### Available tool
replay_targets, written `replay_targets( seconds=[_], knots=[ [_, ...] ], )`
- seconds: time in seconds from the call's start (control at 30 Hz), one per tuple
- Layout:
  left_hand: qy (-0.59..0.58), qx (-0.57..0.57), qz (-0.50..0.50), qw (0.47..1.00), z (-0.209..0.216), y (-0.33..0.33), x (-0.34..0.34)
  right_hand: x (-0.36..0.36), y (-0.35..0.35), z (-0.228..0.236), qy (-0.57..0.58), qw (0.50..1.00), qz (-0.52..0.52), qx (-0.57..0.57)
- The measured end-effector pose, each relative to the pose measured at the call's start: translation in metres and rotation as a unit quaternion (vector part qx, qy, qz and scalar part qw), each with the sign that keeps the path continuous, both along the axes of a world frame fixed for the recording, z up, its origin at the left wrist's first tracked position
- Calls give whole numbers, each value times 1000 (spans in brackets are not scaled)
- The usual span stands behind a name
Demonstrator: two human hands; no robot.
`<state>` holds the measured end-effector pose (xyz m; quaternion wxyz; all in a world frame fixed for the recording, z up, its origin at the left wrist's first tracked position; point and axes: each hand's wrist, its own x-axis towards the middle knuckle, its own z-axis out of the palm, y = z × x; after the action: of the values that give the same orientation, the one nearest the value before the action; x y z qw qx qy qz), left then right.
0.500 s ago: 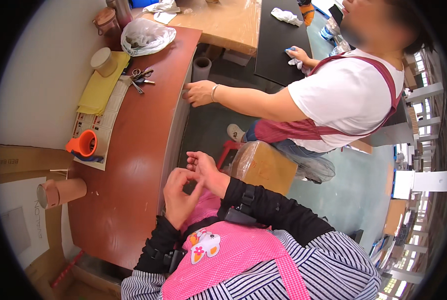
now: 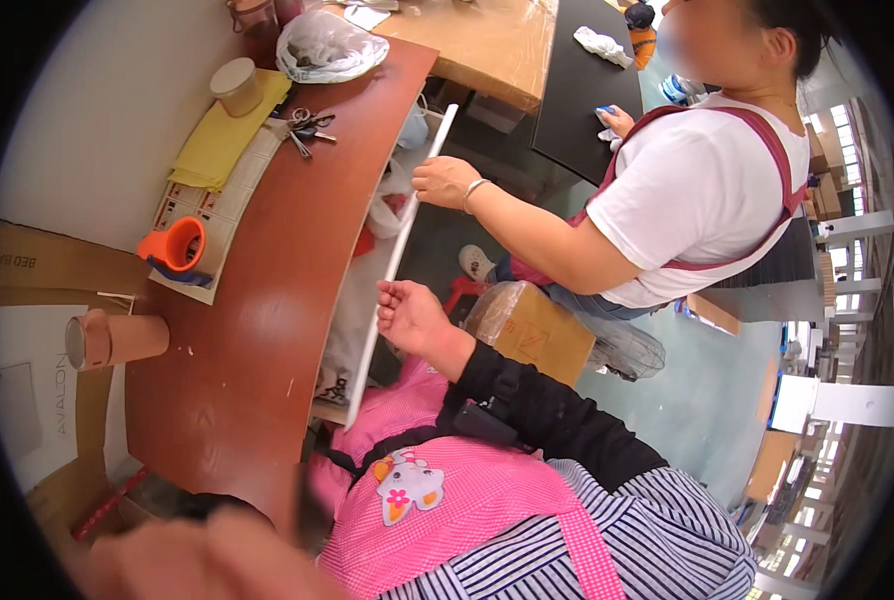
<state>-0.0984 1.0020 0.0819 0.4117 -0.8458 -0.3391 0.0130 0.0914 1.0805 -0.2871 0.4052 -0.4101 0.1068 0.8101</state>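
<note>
My right hand is palm up with its fingers loosely curled, and nothing shows in it. Its fingertips overlap the white front of a pulled-out drawer; I cannot tell if they touch. My left hand is a blur at the lower left, away from the drawer, its fingers not readable. A co-worker's hand rests on the drawer front farther along. Inside the drawer are a white plastic bag and something red, partly hidden by the desktop.
The brown desk bears a pink tumbler, orange tape dispenser, yellow cloth, keys and a plastic bag. The co-worker stands ahead right beside a wrapped carton. A black table lies beyond.
The drawer has come out from under the desktop, the co-worker's hand moving with it. My left hand has left my right wrist and swung down left. My right hand has barely moved.
</note>
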Motion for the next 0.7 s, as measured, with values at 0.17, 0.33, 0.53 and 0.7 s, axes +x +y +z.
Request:
replay_targets(
  seconds=[0.17,0.33,0.53,0.7],
  knots=[
    [-574,-327,-182,728,-19,5,3,9,5,3,-13,1000,-9,2],
    [-582,-341,-205,709,-22,4,7,18,10,5,-47,998,-22,24],
    [-588,-345,-226,696,-23,2,8,25,11,-5,-54,997,-33,50],
    [-595,-344,-229,690,-25,0,8,30,9,-7,-63,997,-23,45]
  ],
)
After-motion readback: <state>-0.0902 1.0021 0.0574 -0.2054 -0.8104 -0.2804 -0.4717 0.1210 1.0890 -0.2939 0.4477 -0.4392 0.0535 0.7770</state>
